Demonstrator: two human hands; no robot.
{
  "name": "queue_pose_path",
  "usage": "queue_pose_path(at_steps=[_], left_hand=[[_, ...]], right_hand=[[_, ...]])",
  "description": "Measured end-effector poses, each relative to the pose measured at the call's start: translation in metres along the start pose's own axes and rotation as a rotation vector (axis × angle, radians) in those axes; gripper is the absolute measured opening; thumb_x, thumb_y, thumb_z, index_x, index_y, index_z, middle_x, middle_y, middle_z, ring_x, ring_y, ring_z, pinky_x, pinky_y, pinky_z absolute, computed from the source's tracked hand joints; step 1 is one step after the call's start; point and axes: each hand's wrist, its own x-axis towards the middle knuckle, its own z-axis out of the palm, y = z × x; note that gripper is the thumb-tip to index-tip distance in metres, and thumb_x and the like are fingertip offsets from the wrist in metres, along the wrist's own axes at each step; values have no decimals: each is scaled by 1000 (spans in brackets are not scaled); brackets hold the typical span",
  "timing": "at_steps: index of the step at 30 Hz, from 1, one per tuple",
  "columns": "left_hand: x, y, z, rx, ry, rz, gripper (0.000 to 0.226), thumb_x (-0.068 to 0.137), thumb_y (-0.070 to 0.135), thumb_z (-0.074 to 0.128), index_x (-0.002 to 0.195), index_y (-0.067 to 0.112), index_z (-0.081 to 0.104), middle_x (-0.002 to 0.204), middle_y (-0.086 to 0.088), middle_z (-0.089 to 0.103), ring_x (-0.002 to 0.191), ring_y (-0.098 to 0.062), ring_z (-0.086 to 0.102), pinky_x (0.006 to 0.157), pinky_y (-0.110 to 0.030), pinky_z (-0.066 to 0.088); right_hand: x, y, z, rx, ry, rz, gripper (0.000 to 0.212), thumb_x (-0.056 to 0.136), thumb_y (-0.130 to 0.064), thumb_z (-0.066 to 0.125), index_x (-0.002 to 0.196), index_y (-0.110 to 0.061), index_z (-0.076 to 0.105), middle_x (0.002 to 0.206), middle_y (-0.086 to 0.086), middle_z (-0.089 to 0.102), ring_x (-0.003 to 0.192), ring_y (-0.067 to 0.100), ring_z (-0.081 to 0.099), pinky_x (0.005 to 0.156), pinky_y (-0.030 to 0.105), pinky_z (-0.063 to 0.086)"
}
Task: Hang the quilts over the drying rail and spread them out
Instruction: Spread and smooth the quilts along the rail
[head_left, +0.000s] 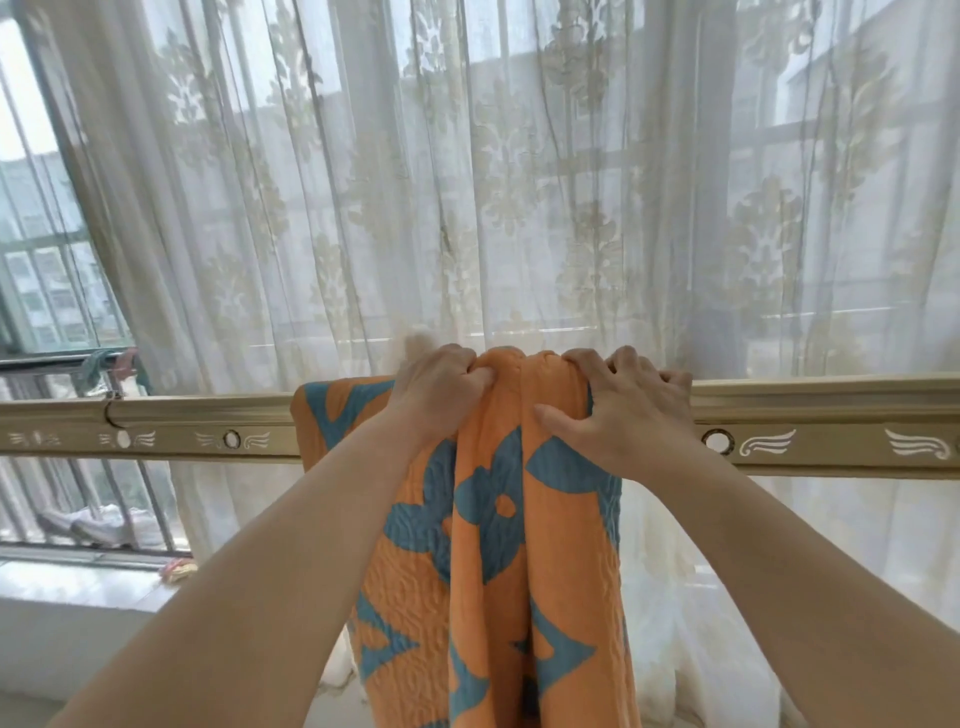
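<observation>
An orange quilt (498, 561) with blue flower shapes hangs bunched over the gold drying rail (197, 421), which runs across the view at mid height. Its folds fall straight down toward me. My left hand (439, 392) clutches a fold of the quilt at the top of the rail. My right hand (623, 410) grips the bunched cloth just to the right, fingers over the rail top and thumb pressed on the front. A flatter part of the quilt lies over the rail to the left of my left hand.
A sheer patterned curtain (519, 182) hangs right behind the rail. At left a barred window (78, 499) stands above a pale sill (78, 582). Bare rail stretches on both sides of the quilt, with round holes (718, 440) along its front.
</observation>
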Motion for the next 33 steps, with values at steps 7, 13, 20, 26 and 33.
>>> queue_pose_path(at_steps=[7, 13, 20, 26, 33], left_hand=[[10, -6, -6, 46, -3, 37, 49, 96, 47, 43, 62, 14, 52, 71, 2, 53, 73, -16, 51, 58, -28, 29], [7, -16, -3, -57, 25, 4, 41, 95, 45, 45, 66, 16, 51, 74, 4, 55, 72, -13, 51, 58, -28, 30], [9, -24, 0, -216, 77, -23, 41, 93, 34, 47, 74, -1, 60, 77, -10, 64, 76, -22, 58, 66, -33, 39], [20, -11, 11, -255, 50, -52, 34, 92, 32, 49, 63, 13, 50, 65, -5, 53, 65, -18, 50, 61, -34, 36], [28, 9, 25, -292, 32, -61, 41, 91, 30, 51, 54, 17, 40, 57, 1, 47, 61, -17, 46, 58, -34, 32]], right_hand=[[1, -24, 2, -22, 70, -10, 77, 70, -73, 49, 121, -17, 35, 111, 2, 52, 101, 26, 54, 90, 49, 36], [4, -16, 3, 45, 181, -158, 25, 89, -35, 46, 101, -13, 44, 70, -4, 52, 62, 20, 52, 74, 35, 45], [41, 14, -8, 300, 145, 7, 31, 93, -18, 43, 124, -13, 44, 89, 9, 62, 86, 29, 59, 77, 36, 42], [71, 48, -11, 447, -190, 318, 29, 94, -21, 38, 116, -11, 55, 113, 13, 61, 101, 29, 58, 93, 47, 48], [45, 101, -50, 788, -403, 284, 46, 91, 5, 50, 130, -18, 51, 123, 10, 57, 100, 20, 60, 86, 30, 51]])
